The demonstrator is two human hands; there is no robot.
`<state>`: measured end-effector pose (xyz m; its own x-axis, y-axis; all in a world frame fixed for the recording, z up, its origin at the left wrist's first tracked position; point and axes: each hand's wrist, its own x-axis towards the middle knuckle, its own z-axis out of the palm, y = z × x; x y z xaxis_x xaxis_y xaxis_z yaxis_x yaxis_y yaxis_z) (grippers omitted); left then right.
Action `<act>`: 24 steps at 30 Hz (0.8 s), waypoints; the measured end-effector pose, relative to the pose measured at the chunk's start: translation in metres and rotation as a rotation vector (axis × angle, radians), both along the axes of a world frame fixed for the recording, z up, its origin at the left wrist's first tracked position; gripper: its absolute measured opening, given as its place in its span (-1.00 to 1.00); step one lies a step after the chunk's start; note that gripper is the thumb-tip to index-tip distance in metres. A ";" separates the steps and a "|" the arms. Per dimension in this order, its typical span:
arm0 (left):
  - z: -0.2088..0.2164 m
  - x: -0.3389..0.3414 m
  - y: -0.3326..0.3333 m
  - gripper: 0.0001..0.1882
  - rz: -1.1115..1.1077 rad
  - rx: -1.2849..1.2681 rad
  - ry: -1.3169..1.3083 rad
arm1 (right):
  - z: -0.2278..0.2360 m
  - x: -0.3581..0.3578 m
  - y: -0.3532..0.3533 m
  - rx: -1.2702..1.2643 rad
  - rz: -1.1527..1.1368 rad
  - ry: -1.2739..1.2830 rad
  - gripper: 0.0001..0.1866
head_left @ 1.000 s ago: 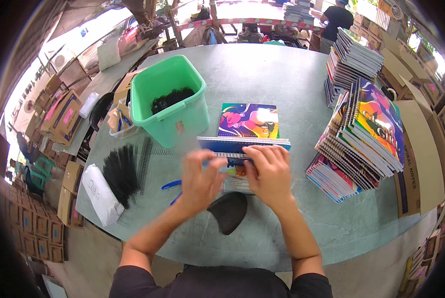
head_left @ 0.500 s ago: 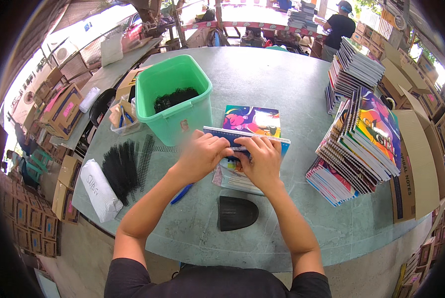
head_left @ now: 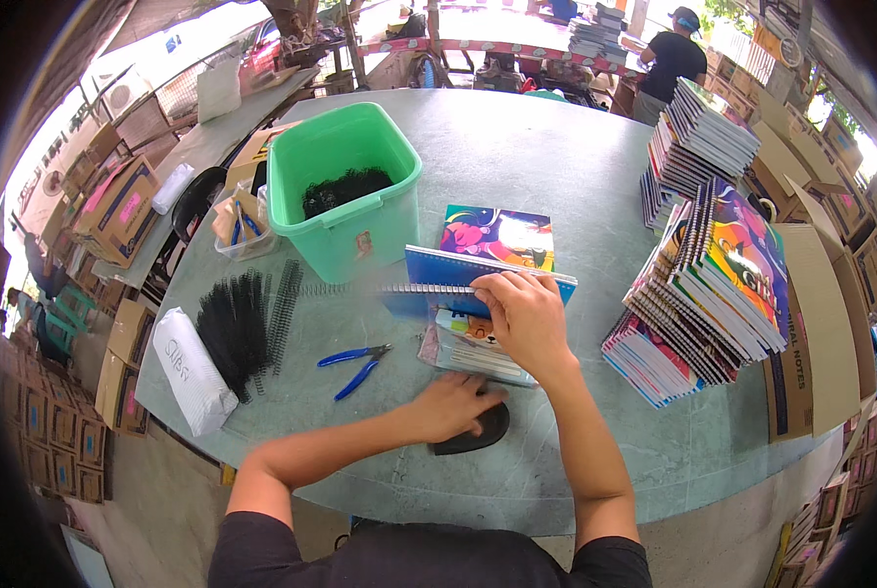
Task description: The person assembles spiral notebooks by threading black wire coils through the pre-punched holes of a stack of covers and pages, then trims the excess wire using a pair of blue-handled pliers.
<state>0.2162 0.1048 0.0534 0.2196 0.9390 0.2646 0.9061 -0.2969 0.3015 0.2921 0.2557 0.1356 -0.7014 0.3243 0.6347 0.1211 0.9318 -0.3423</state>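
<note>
Near the middle of the table, my right hand (head_left: pixel 525 309) grips a blue notebook (head_left: pixel 429 265) at its bound edge, fingers over the top and thumb in front. A wire coil (head_left: pixel 424 289) runs along that edge and sticks out leftward, blurred at its end. Colourful notebooks (head_left: pixel 497 235) lie behind and beneath it. Closer to me, my left hand (head_left: pixel 453 407) reaches over a black rounded pad (head_left: pixel 478 438), its fingers apart and slightly smeared; whether it touches the pad is unclear. Blue-handled cutters (head_left: pixel 360 367) lie spread on the table to the left of the notebooks.
A green bin (head_left: pixel 345 230) holding black coils stands at the back left. Beside it are loose black coils (head_left: pixel 238 328), a white wrapped bundle (head_left: pixel 194 372) and a small clear tub (head_left: pixel 243 235). Stacked spiral notebooks (head_left: pixel 708 284) and an open carton (head_left: pixel 816 333) occupy the right. Another person (head_left: pixel 674 59) stands beyond.
My left hand has left the notebook's edge and come down toward me to the black pad, uncovering the cutters and the protruding coil. My right hand keeps its hold on the notebook.
</note>
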 end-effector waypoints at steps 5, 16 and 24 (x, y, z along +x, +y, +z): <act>0.050 -0.017 -0.003 -0.56 0.243 -0.172 0.025 | 0.001 0.000 -0.002 -0.062 -0.028 -0.036 -0.83; 0.108 -0.053 0.015 -0.76 0.517 0.639 -0.212 | 0.002 0.005 -0.003 -0.107 -0.011 0.004 -0.85; 0.048 -0.020 -0.004 -0.70 0.180 0.013 -0.193 | 0.007 0.002 -0.010 -0.031 -0.036 -0.008 -0.86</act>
<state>0.1960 0.1010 0.1010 -0.0068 0.9546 0.2978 0.8708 -0.1407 0.4710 0.2943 0.2458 0.1422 -0.6942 0.3690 0.6180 0.1574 0.9156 -0.3699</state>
